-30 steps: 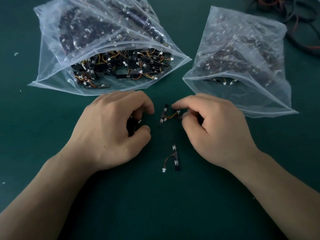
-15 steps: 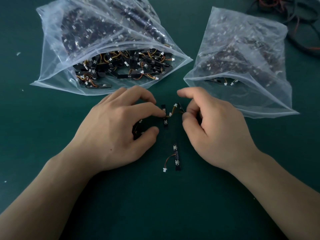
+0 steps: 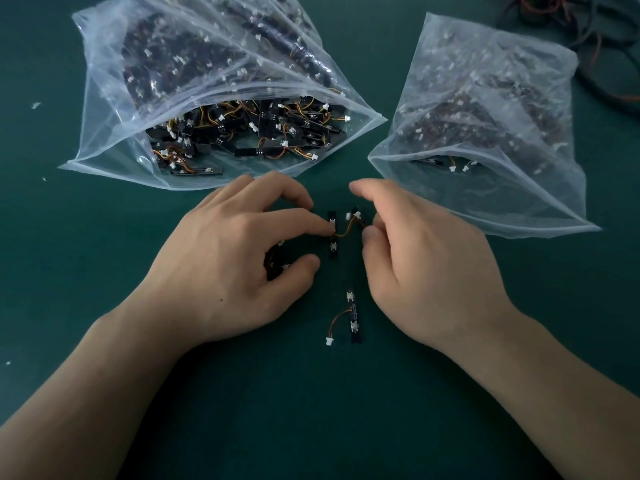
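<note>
1. While the left hand (image 3: 225, 265) pins a small black strip-shaped circuit board (image 3: 332, 233) to the dark green table (image 3: 311, 410) with one fingertip, the right hand (image 3: 426, 268) pinches the far end of that board's short orange-and-yellow wire (image 3: 348, 230) between thumb and fingers.
2. The board lies just left of the right hand's pinch, and the wire arches between the two hands.
3. The left hand's other fingers curl over a few spare black pieces (image 3: 273, 265) tucked under its palm.
4. A second ago the left hand sat apart from the board. It has since reached across to touch it, and the wire is now drawn out sideways. This suggests the board is being steadied so that the wire end can be worked.
5. A second black board with a brown wire (image 3: 352, 315) lies loose, nearer the person than either grip.
6. Beyond the left hand's grip lies an open clear plastic zip bag of boards (image 3: 104, 150). A second clear bag (image 3: 519, 209) lies beyond the right hand's.
</note>
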Demonstrator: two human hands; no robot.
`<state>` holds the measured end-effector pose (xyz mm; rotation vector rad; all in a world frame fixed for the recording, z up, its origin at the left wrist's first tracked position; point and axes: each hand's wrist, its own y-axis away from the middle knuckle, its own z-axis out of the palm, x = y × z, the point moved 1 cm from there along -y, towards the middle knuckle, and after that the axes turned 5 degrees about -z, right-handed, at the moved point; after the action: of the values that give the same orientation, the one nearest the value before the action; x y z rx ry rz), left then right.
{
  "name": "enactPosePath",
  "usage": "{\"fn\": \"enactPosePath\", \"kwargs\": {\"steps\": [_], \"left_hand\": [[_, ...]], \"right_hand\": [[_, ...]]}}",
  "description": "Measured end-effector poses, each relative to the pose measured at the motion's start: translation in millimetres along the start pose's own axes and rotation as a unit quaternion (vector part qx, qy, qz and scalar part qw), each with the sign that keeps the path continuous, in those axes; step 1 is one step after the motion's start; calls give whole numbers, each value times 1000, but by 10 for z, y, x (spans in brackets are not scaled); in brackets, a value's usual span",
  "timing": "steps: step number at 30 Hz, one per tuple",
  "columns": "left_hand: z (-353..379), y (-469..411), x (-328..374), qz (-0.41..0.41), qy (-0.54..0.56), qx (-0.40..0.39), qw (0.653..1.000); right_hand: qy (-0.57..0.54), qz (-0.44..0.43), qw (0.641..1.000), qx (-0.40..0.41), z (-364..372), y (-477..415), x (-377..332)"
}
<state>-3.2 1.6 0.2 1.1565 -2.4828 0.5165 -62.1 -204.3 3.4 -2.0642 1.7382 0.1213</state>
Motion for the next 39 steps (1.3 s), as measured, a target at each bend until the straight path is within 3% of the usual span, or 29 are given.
{"fn": "enactPosePath", "kwargs": {"steps": [8,16,22,29,39], "left_hand": [[1,0,-7,3,-1,0,1000],[-20,-4,9,1,17,-3,1000],[-85,-23,-32,-61,130,73,987],[-148,-42,-39,-57,102,-50,992],[-175,-31,-78,-36,83,-71,993]], "right_hand": [[45,44,998,13,-29,5,41],[-45,48,997,37,7,6,98],[-106,50,992,49,7,12,154],[-87,50,994,47,9,16,144],[-83,36,995,49,11,20,123]]}}
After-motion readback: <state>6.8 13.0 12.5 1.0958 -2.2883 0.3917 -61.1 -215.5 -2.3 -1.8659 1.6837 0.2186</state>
